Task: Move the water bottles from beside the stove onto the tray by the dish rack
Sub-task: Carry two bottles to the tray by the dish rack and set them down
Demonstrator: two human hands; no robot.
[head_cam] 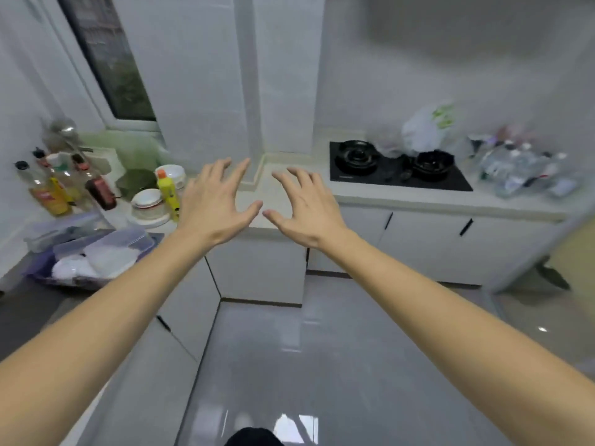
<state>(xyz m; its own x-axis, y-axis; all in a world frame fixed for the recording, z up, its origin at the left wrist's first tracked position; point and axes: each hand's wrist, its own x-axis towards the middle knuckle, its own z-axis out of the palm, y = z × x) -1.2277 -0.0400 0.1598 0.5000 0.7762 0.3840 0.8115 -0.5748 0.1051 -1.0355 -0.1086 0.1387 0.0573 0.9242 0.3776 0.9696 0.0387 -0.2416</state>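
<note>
— So, both hands are held out over the corner of the table (pixel 402 196), left hand (pixel 212 201) and right hand (pixel 306 207), fingers spread, holding nothing.

— And the water bottles (pixel 521 170)?

— Heaped on the table just right of the stove (pixel 399 169), well apart from either hand. They're blurred, so I can't count them or tell if they're full.

— How would they handle?

— Clear thin plastic, I'd guess: light if empty, easily dented, a bit slick. Best gripped round the middle of the body, or by the cap.

— The tray?

— Probably that clear bin (pixel 93 249) at far left, with white things already lying in it, near the stacked bowls (pixel 149 204).
</note>
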